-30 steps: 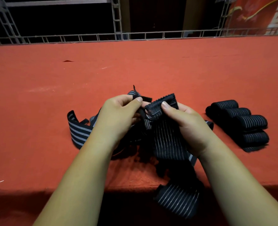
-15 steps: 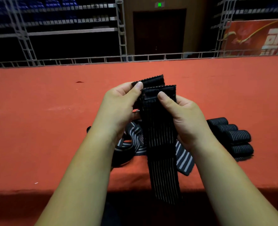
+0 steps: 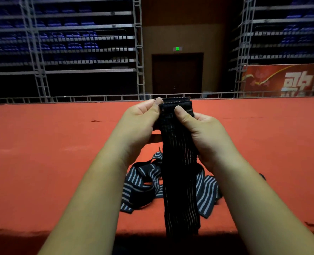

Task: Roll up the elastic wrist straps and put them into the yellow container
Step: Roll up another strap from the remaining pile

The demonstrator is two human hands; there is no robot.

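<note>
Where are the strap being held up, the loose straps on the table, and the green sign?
held strap [image 3: 180,181]: head view, its hanging middle.
loose straps [image 3: 134,181]: head view, a striped band on the left.
green sign [image 3: 177,48]: head view, its lit centre.

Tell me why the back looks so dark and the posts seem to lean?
Head view: light reaches the table, left hand, right hand and strap, whose stripes barely show; the stands behind are dim and slightly blurred; the green sign glows without detail; the posts lean, likely from the wide-angle lens; shadow lies below the table's near edge.
</note>
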